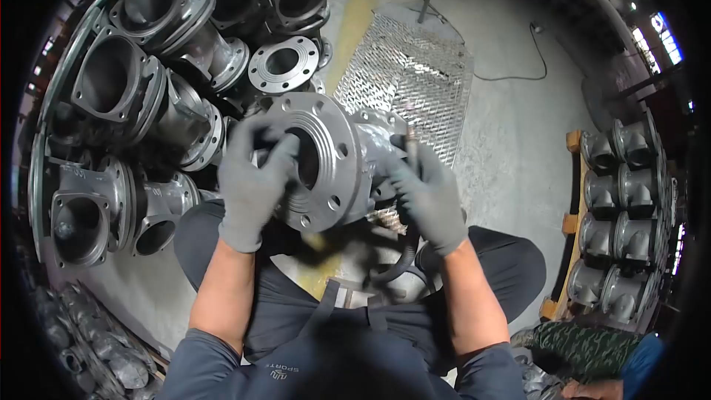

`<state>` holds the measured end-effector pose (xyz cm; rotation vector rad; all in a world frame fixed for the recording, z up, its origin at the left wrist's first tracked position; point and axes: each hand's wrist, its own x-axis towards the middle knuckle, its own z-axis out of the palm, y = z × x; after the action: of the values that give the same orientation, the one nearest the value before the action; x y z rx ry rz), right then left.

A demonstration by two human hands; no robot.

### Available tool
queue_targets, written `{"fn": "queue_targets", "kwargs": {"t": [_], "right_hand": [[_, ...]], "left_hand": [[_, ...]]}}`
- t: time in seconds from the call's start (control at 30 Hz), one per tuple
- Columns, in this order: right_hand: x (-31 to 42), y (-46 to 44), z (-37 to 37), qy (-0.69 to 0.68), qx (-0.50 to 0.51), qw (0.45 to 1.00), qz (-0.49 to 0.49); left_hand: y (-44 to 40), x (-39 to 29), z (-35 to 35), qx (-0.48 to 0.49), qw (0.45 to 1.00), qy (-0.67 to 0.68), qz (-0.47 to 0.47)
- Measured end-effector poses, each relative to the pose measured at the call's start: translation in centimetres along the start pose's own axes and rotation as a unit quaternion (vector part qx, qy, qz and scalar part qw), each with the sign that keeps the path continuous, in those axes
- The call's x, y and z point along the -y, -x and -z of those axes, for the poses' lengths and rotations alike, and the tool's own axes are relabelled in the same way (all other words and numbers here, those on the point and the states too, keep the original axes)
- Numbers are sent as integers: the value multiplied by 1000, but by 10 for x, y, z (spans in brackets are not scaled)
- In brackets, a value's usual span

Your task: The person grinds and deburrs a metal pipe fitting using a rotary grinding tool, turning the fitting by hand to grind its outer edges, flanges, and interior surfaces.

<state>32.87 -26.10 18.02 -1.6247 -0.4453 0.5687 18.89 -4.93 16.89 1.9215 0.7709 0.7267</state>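
A grey metal flanged valve body is held up in front of me, its round, drilled flange turned toward the left. My left hand, in a grey glove, is closed at this flange, with the thumb and fingers at the bore opening. My right hand, also gloved, grips the right end of the same casting. A narrow brownish piece shows beside the right fingers; its kind is unclear. Below the casting, a dark curved part is partly hidden and blurred.
Several similar castings are stacked at left, one with its flange facing up. A patterned metal plate lies ahead on the floor. More castings stand at right on a wooden pallet. Someone's camouflage sleeve is at lower right.
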Motion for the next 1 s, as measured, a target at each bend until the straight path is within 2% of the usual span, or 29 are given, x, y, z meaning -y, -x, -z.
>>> {"fn": "queue_targets", "kwargs": {"t": [0.03, 0.07, 0.1, 0.13, 0.17, 0.2, 0.23, 0.27, 0.3, 0.33, 0.37, 0.4, 0.43, 0.5, 0.57, 0.63, 0.67, 0.77, 0.8, 0.83, 0.9, 0.93, 1.0], "right_hand": [[5, -2, -5, 11, 40, 998, -40], [4, -5, -13, 96, 24, 992, 72], [3, -5, -17, 145, 24, 986, 74], [3, -5, -21, 193, 24, 978, 77], [4, -5, -19, 166, 32, 985, -44], [-25, -5, -17, 118, -11, 991, 63], [-15, 0, -14, -6, 5, 1000, -27], [-18, 2, -8, -54, -4, 998, -20], [-16, 5, -1, -43, -32, 998, -42], [-34, 4, 9, -39, -65, 997, -14], [-54, 3, 33, -18, -66, 996, -53], [-49, -1, 36, -55, -78, 995, -27], [-53, -4, 48, -19, -94, 995, -21], [-71, -10, 71, -50, -117, 991, -30], [-74, -18, 71, -82, -158, 983, -42], [-72, -27, 82, -58, -136, 988, -47], [-72, -32, 84, -34, -119, 991, -52], [-43, -63, 55, -38, -105, 992, -52], [-31, -81, 41, -43, -98, 993, -47], [-19, -94, 30, -45, -90, 994, -44], [-23, -129, 25, -25, -54, 997, -54], [3, -148, -8, -82, -42, 996, -11], [14, -191, -17, -26, 32, 999, -22]], "left_hand": [[-9, 10, 1, -92, 990, -76, -73], [-15, 16, -4, -123, 991, -34, -28], [-17, 18, -5, -69, 995, -66, 4], [-14, 36, -12, -18, 998, -37, 40], [-12, 57, -20, 32, 997, -6, 75], [-11, 63, -23, 37, 998, -54, -1], [-16, 57, -23, 71, 996, -36, 31], [-22, 52, -24, 103, 992, -20, 63], [-27, 41, -23, 164, 964, 69, 197], [-27, 41, -29, 162, 963, 125, 175], [-27, 39, -36, 179, 951, 170, 187], [-24, 49, -49, 192, 945, 173, 199], [-22, 59, -63, 207, 939, 175, 211], [-24, 42, -78, 234, 939, 165, 191], [-24, 27, -88, 207, 950, 163, 170], [-34, 25, -83, 234, 948, 127, 177], [-39, 29, -82, 222, 951, 147, 155], [-57, 33, -70, 190, 903, 309, 229], [-69, 41, -66, 191, 900, 304, 247], [-90, 18, -45, 173, 931, 241, 215], [-109, 31, -37, 103, 924, 327, 169], [-121, 31, -29, 71, 918, 363, 140], [-143, 36, -7, 10, 898, 424, 114]]}}
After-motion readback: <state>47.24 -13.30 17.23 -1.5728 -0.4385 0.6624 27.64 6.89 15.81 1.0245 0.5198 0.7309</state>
